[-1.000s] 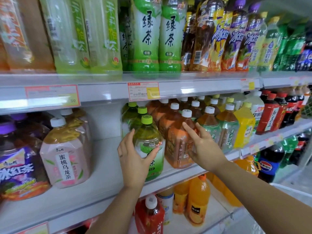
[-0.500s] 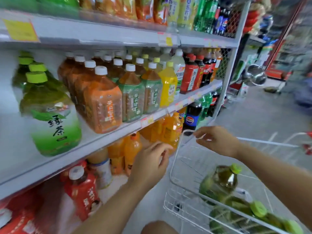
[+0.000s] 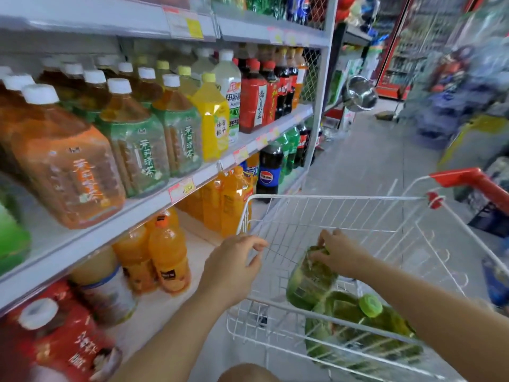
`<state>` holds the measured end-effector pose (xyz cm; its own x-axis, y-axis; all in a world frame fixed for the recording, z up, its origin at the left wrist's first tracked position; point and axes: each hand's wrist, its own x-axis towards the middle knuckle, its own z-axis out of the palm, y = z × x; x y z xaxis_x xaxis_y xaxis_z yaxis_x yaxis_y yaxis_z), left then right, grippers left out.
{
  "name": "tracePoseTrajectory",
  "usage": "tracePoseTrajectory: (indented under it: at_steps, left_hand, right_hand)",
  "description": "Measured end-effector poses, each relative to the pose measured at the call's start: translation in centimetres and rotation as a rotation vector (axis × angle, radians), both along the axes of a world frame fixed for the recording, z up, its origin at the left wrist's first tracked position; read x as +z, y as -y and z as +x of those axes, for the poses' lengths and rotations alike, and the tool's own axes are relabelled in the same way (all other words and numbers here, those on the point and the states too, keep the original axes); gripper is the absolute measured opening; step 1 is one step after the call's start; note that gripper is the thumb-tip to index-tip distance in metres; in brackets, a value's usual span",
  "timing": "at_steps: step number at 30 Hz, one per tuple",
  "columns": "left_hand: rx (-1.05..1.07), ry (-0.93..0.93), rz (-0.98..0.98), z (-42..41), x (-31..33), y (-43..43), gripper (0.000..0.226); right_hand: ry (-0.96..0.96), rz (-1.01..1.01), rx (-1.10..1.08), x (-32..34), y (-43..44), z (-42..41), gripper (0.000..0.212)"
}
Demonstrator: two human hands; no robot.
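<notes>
A white wire shopping cart (image 3: 330,198) stands in the aisle at the lower right. Inside it a green tea bottle (image 3: 308,282) stands tilted, and my right hand (image 3: 341,255) grips its top, hiding the cap. Another green tea bottle with a green cap (image 3: 370,306) lies on the cart floor beside it. My left hand (image 3: 234,266) hovers at the cart's left side with loosely curled fingers and holds nothing.
Drink shelves run along the left: orange-labelled tea bottle (image 3: 68,172), green-labelled tea bottles (image 3: 137,153), a yellow bottle (image 3: 213,122), orange juice bottles (image 3: 168,255) below. The cart's red handle (image 3: 468,177) is at the right. The grey aisle floor (image 3: 366,161) stretches ahead.
The view swung from the shelf down to the cart. My left hand left the shelf's green tea bottle. My right hand dropped from the cart rim onto the bottle's top.
</notes>
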<state>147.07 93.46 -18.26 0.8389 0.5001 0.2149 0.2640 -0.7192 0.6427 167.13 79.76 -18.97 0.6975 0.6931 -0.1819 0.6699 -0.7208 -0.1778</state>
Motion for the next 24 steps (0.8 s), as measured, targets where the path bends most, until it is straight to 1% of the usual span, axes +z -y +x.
tracePoseTrajectory:
  at_steps: [2, 5, 6, 9, 11, 14, 16, 17, 20, 22, 24]
  left_hand:
    - [-0.01, -0.003, 0.004, 0.0, 0.0, -0.1, 0.026]
    - [-0.029, -0.026, 0.014, 0.2, -0.1, -0.1, 0.027]
    - [-0.033, -0.033, 0.018, 0.2, -0.1, -0.1, 0.027]
    - [-0.039, -0.024, 0.036, 0.1, -0.2, 0.1, 0.026]
    - [-0.015, 0.031, 0.03, -0.1, -0.2, 0.5, 0.024]
    - [0.048, 0.14, 0.003, -0.4, 0.0, 1.0, 0.025]
    - [0.07, 0.222, -0.038, -0.8, 0.8, 1.1, 0.029]
    - [0.069, 0.28, -0.094, -1.1, 1.7, 1.0, 0.031]
    - [0.009, 0.42, -0.287, -3.1, 5.6, 0.4, 0.045]
    - [-0.015, 0.44, -0.327, -5.2, 8.2, -0.4, 0.065]
    - [0.001, 0.432, -0.311, -7.7, 9.9, -1.3, 0.08]
  right_hand:
    - [-0.033, 0.035, -0.022, 0.1, -0.2, 0.0, 0.036]
    - [-0.079, 0.107, -0.034, 0.4, 0.1, 0.2, 0.02]
    - [-0.094, 0.136, -0.027, 0.4, 0.2, 0.1, 0.018]
    - [-0.113, 0.209, 0.044, 2.1, 0.1, -0.8, 0.022]
    - [-0.133, 0.339, 0.08, 5.6, -0.1, -1.6, 0.02]
    - [-0.15, 0.569, 0.138, 12.6, 0.0, -3.1, 0.019]
    - [-0.194, 0.681, 0.234, 16.7, -0.3, -4.6, 0.021]
    - [-0.209, 0.731, 0.295, 18.4, -0.5, -5.4, 0.023]
    - [-0.268, 0.89, 0.441, 21.7, -1.9, -8.2, 0.03]
    - [-0.322, 0.951, 0.531, 22.8, -3.4, -10.3, 0.031]
    - [-0.377, 0.968, 0.633, 23.1, -5.2, -12.8, 0.028]
